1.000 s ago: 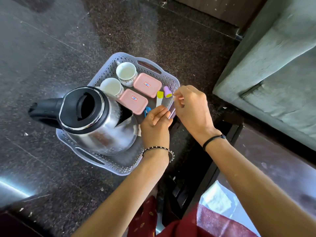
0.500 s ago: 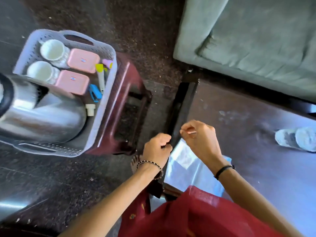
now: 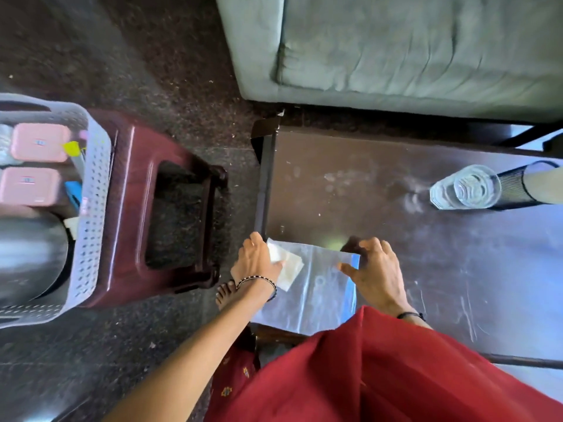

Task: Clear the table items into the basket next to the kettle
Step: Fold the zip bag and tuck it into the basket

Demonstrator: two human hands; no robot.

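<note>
A clear plastic pouch (image 3: 316, 287) with a white paper slip inside lies on the near left corner of the dark wooden table (image 3: 396, 214). My left hand (image 3: 259, 263) grips the pouch's far left corner, thumb on the slip. My right hand (image 3: 376, 269) grips its far right corner, thumb on top. The grey perforated basket (image 3: 93, 190) stands at the left on a maroon stool (image 3: 131, 214). It holds the steel kettle (image 3: 30, 254), two pink lidded boxes (image 3: 39, 143) and some small coloured items.
A drinking glass (image 3: 466, 190) stands on the table at the right, beside a black mesh holder (image 3: 515, 185). A grey-green sofa (image 3: 411, 50) lies beyond the table. A gap of dark speckled floor (image 3: 237, 178) separates stool and table. My bare foot (image 3: 225, 292) shows there.
My view swung right from the basket to the table. Both hands left the basket, crossed the gap and came down on the plastic pouch.
</note>
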